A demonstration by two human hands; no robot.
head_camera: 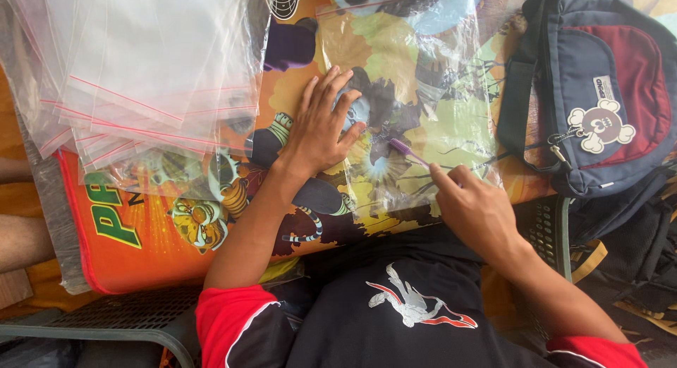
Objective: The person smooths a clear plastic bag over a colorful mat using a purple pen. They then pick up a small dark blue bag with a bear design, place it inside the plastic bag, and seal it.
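Note:
My left hand lies flat with fingers spread on a clear plastic zip bag, pressing it onto an orange cartoon-printed board. My right hand pinches the end of a thin purple pen-like tool whose tip rests on the bag near its middle. The bag lies flat over the colourful print and looks empty.
A stack of clear zip bags with red seal lines covers the board's left part. A navy and maroon pouch bag with a skull-shaped tag lies at the right. A dark mesh stool edge shows below.

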